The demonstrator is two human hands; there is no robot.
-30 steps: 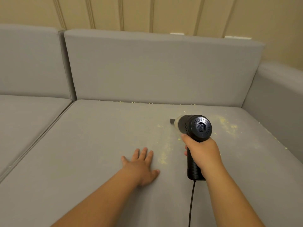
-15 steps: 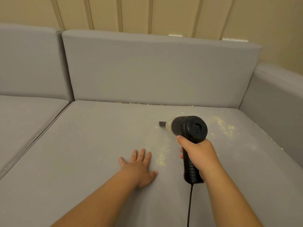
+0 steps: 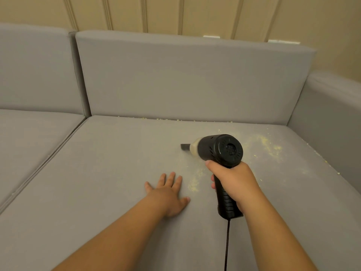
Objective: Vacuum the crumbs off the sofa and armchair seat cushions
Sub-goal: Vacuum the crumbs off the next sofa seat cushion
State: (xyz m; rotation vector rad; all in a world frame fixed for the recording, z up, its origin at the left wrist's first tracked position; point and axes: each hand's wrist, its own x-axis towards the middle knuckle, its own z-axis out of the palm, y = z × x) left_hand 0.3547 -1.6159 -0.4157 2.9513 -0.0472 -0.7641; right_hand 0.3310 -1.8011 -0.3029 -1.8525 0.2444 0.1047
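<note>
Your left hand (image 3: pixel 169 194) lies flat, fingers spread, on the seat cushion (image 3: pixel 97 173). Your right hand (image 3: pixel 233 181) grips the handheld vacuum (image 3: pixel 220 151), nozzle pointing left beyond your left fingertips; crumbs (image 3: pixel 195 181) lie between both hands

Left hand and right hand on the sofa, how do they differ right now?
The left hand lies flat with fingers spread on the seat cushion; the right hand curls round the handheld vacuum handle. The left hand holds nothing; the right hand aims the nozzle leftward. The left hand sits left of a crumb streak, the right hand beside its other edge. Both are bare.
</note>
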